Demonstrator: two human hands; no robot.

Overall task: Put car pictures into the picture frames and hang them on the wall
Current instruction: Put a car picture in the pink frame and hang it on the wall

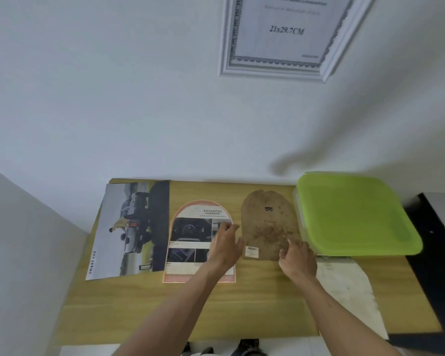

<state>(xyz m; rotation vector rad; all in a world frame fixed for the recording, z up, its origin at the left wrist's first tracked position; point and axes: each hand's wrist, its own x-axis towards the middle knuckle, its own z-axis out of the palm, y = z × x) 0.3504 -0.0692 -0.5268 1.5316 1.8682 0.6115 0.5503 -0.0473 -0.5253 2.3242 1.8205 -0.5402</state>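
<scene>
A large car picture (129,229) marked SMART CAR lies at the table's left end. Beside it lies an arch-shaped car picture (190,242) in an orange-rimmed frame. To its right lies a brown arch-shaped backing board (267,222) with a small hanger. My left hand (226,242) hovers over the arch picture's right edge, fingers spread and relaxed. My right hand (297,255) is at the board's lower right corner, fingers loosely curled; whether it touches the board is unclear. A white ornate frame (280,65) hangs on the wall above.
A container with a green lid (355,214) stands at the table's right end, against the wall. A white sheet (344,286) lies in front of it. A black surface (437,240) borders the wooden table (254,304) on the right.
</scene>
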